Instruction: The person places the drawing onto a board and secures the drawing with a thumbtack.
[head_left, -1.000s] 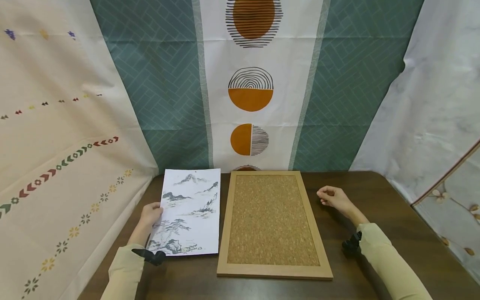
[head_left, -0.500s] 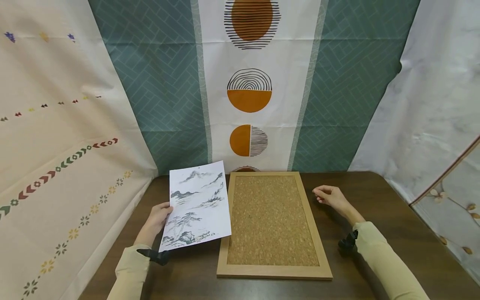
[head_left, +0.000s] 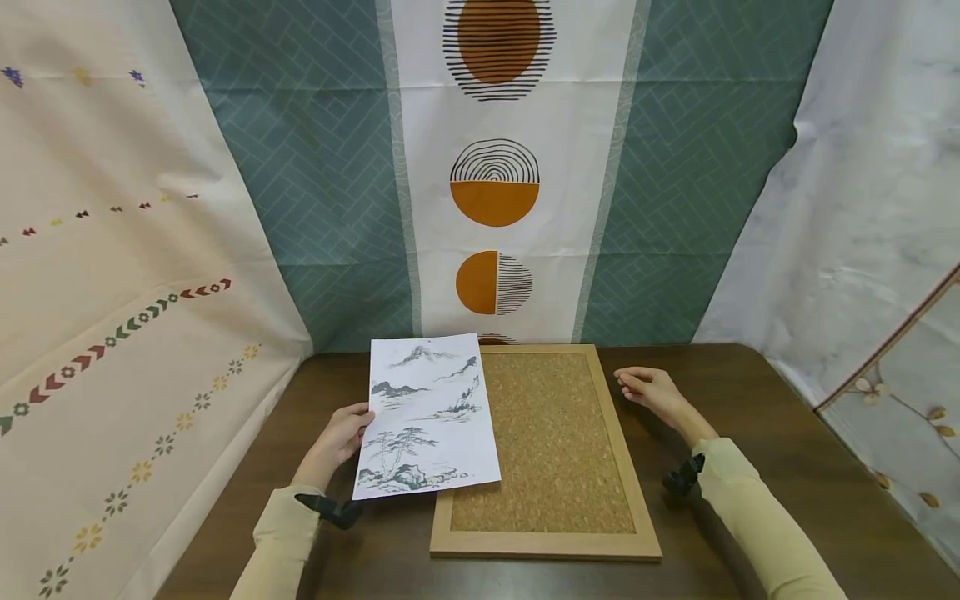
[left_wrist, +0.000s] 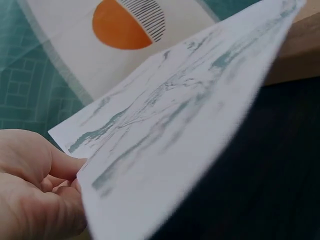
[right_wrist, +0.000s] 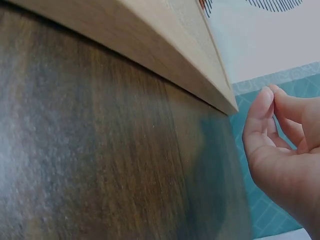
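In the head view the left hand (head_left: 341,440) pinches the left edge of a white paper (head_left: 431,417) printed with an ink landscape. The sheet overlaps the upper left of the wood-framed cork board (head_left: 562,450). The left wrist view shows thumb and fingers (left_wrist: 37,185) gripping the edge of the bent, slanting paper (left_wrist: 170,120). To the right of the board, the right hand (head_left: 663,402) hovers beside the frame. Its thumb and index fingertips meet in the right wrist view (right_wrist: 287,135), near the frame's corner (right_wrist: 220,95); nothing is visible between them.
The board lies on a dark brown table (head_left: 360,558). A green and white patterned cloth (head_left: 337,167) hangs behind it, with a cream cloth (head_left: 112,292) at the left and a pale one (head_left: 847,208) at the right.
The left hand has carried the paper rightward from beside the board to over its left part. The sheet tilted on the way. The right hand has shifted slightly left, its fingers still together.
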